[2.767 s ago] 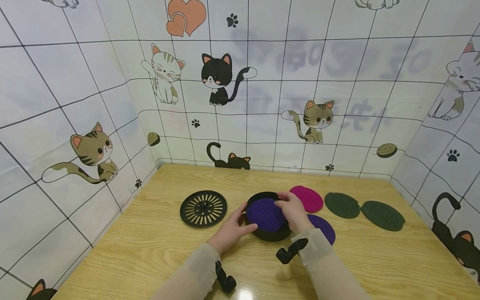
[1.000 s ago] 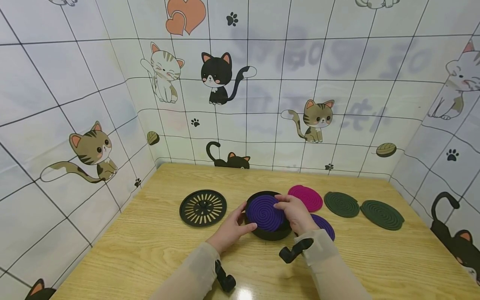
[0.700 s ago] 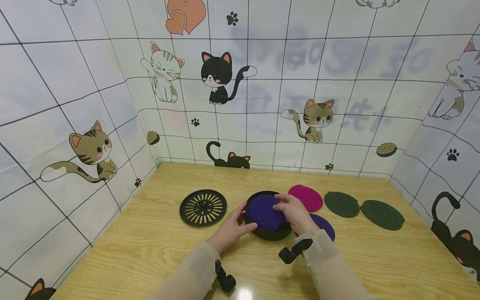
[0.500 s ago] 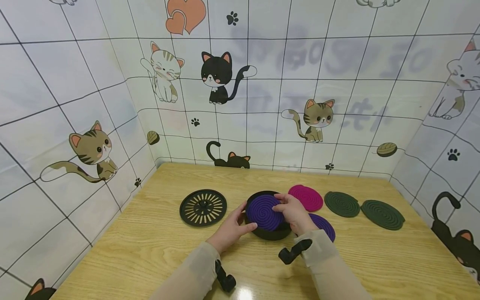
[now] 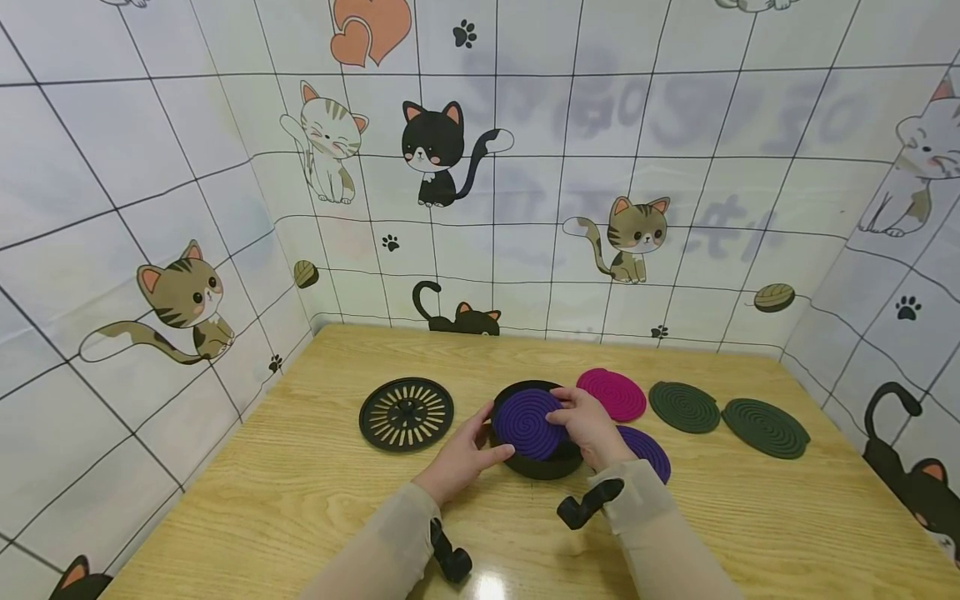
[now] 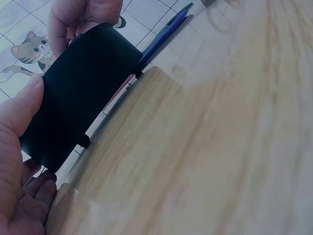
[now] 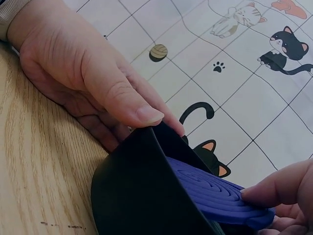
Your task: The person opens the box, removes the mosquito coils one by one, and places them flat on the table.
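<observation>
A purple mosquito coil [image 5: 525,425] sits slanted inside the mouth of a round black mosquito coil holder [image 5: 536,472]. My right hand [image 5: 592,427] pinches the coil's right edge, thumb on top, as the right wrist view shows on the coil [image 7: 210,188]. My left hand [image 5: 465,457] grips the holder's left side, its thumb at the rim; the left wrist view shows the holder's outer wall [image 6: 83,93] and short feet. The coil's far underside and the holder's floor are hidden.
Left of the holder lies a black slotted lid [image 5: 407,412] with a knob. A second purple coil [image 5: 647,454], partly behind my right wrist, a pink coil [image 5: 611,396] and two green coils [image 5: 684,408] lie to the right. Cat-patterned sheeting [image 5: 525,250] encloses the wooden table.
The coil's right side has risen slightly and the coil shifted a little left, so more of the holder's dark interior shows at lower right. My left hand has stayed put on the holder.
</observation>
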The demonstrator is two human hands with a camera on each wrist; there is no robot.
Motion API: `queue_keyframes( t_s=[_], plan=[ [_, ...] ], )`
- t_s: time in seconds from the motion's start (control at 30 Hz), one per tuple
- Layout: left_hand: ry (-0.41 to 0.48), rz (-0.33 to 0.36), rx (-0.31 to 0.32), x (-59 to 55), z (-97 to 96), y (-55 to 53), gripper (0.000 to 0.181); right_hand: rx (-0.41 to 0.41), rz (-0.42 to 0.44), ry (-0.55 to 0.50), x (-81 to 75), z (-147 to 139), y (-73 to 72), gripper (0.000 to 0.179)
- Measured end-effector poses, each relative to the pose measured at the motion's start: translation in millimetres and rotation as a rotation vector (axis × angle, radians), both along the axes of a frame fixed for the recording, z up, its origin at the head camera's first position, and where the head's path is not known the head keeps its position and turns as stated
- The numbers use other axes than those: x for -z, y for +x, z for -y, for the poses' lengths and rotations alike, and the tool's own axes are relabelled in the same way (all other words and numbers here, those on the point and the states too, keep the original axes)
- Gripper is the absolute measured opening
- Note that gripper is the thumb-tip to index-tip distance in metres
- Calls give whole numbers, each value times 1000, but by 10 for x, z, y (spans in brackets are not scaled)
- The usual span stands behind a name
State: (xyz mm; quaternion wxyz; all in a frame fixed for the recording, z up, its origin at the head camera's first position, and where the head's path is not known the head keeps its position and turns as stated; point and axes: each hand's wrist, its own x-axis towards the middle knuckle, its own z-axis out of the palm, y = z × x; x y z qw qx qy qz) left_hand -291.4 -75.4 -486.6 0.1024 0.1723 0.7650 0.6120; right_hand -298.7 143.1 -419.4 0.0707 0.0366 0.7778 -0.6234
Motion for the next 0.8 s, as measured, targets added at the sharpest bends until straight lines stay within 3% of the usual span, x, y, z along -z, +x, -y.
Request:
queue_keyframes(
  t_s=[0.53,0.8],
  plan=[
    [-4,-1,-5,-1,-6,-1,88,-30,-1,-63,9,40,-14,54],
    [-10,-1,-13,3,-6,-7,87,1,14,-94,9,67,2,56]
  ],
)
